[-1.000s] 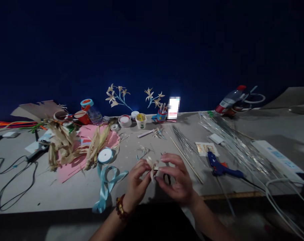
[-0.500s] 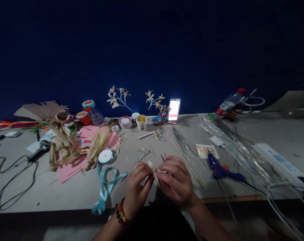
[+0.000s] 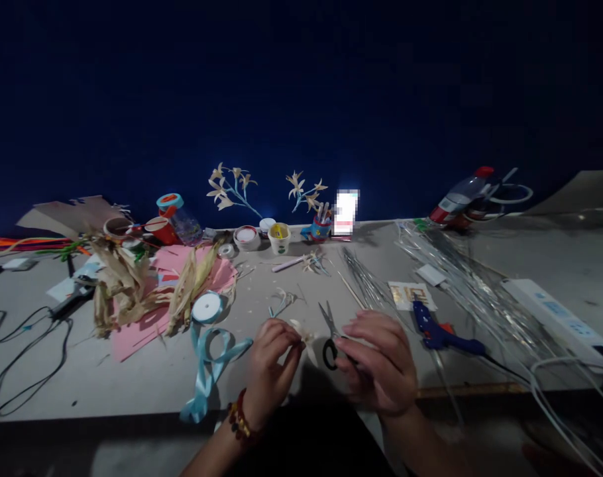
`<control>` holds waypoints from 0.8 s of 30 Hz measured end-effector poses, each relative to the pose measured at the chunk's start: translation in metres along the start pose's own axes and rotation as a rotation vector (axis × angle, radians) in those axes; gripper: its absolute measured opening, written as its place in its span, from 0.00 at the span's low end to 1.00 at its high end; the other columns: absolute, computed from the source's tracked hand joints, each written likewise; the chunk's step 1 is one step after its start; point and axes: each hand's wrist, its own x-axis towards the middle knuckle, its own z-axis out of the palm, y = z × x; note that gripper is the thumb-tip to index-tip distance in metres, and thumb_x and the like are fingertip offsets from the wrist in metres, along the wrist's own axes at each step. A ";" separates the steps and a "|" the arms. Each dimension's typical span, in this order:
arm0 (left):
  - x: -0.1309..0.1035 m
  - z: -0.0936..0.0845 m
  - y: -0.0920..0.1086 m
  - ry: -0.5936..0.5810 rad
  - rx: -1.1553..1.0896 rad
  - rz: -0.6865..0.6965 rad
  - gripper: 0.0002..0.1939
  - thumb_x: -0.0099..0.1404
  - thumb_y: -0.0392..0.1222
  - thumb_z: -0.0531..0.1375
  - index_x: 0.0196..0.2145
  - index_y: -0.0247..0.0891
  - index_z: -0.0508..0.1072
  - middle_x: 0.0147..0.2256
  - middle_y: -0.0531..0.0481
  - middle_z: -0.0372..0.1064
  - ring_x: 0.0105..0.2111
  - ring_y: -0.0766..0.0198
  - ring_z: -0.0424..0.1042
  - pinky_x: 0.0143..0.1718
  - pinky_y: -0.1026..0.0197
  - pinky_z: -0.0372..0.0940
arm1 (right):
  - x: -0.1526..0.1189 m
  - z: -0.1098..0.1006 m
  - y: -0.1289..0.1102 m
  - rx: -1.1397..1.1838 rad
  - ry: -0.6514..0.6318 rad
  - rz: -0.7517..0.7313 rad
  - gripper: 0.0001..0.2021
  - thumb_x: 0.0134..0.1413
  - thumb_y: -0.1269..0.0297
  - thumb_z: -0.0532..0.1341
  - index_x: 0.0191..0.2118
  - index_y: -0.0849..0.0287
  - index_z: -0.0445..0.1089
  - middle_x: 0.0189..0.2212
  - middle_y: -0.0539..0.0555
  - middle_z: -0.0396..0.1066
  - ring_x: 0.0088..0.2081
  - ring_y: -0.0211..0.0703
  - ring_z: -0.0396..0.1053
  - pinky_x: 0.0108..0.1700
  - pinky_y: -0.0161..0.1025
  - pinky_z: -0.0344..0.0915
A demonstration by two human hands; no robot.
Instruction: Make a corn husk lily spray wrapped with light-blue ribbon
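Note:
My left hand (image 3: 275, 354), with a beaded bracelet at the wrist, pinches a small cream husk flower (image 3: 309, 339) between thumb and fingertips. Its pale petals fan out to the right of the fingers. My right hand (image 3: 378, 361) is apart from the flower, its fingers loosely curved and spread from the thumb. Beside its fingertips lie black-handled scissors (image 3: 330, 331), blades pointing away from me; the hand partly hides one handle loop. A small blue-stemmed piece (image 3: 281, 303) lies just beyond my left hand.
Blue ribbon (image 3: 209, 371), its spool (image 3: 207, 307) and dried husks (image 3: 192, 285) are on the left. Metal wires (image 3: 368, 281), a blue glue gun (image 3: 440, 334) and a power strip (image 3: 554, 318) lie right. Flower sprigs (image 3: 239, 189), cups (image 3: 280, 240) and a pen holder (image 3: 321, 228) stand behind.
My right hand has let go of the flower and moved to the right, uncovering the scissors. My left hand still holds the flower in nearly the same spot.

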 end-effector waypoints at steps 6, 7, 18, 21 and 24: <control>0.002 -0.001 -0.002 -0.058 -0.105 0.026 0.08 0.64 0.29 0.56 0.35 0.39 0.70 0.33 0.46 0.69 0.38 0.57 0.68 0.41 0.54 0.65 | 0.024 0.007 0.008 0.375 -0.382 0.394 0.11 0.56 0.68 0.62 0.45 0.52 0.72 0.50 0.58 0.69 0.53 0.51 0.66 0.54 0.51 0.66; 0.002 -0.002 -0.003 -0.072 -0.135 0.030 0.08 0.64 0.29 0.56 0.36 0.39 0.70 0.33 0.46 0.69 0.38 0.57 0.68 0.41 0.54 0.65 | 0.027 0.006 0.012 0.442 -0.452 0.438 0.12 0.57 0.67 0.62 0.47 0.52 0.71 0.53 0.58 0.67 0.55 0.51 0.64 0.55 0.50 0.64; 0.011 -0.007 -0.004 -0.156 -0.235 0.076 0.08 0.64 0.28 0.56 0.35 0.39 0.71 0.31 0.47 0.68 0.37 0.59 0.67 0.39 0.55 0.64 | 0.044 0.008 0.030 0.660 -0.781 0.501 0.01 0.55 0.67 0.64 0.34 0.55 0.71 0.48 0.55 0.66 0.53 0.47 0.65 0.56 0.47 0.63; 0.011 -0.007 -0.004 -0.172 -0.232 0.097 0.07 0.64 0.29 0.57 0.34 0.39 0.71 0.30 0.47 0.68 0.35 0.59 0.67 0.38 0.55 0.64 | 0.048 0.010 0.030 0.677 -0.807 0.477 0.04 0.55 0.67 0.64 0.29 0.57 0.70 0.42 0.54 0.68 0.48 0.45 0.68 0.53 0.45 0.64; 0.011 -0.008 -0.004 -0.154 -0.203 0.115 0.07 0.65 0.30 0.57 0.35 0.40 0.72 0.31 0.46 0.69 0.37 0.58 0.68 0.39 0.54 0.65 | 0.047 0.014 0.030 0.738 -0.787 0.530 0.07 0.56 0.65 0.64 0.28 0.58 0.68 0.37 0.52 0.69 0.42 0.42 0.69 0.49 0.43 0.65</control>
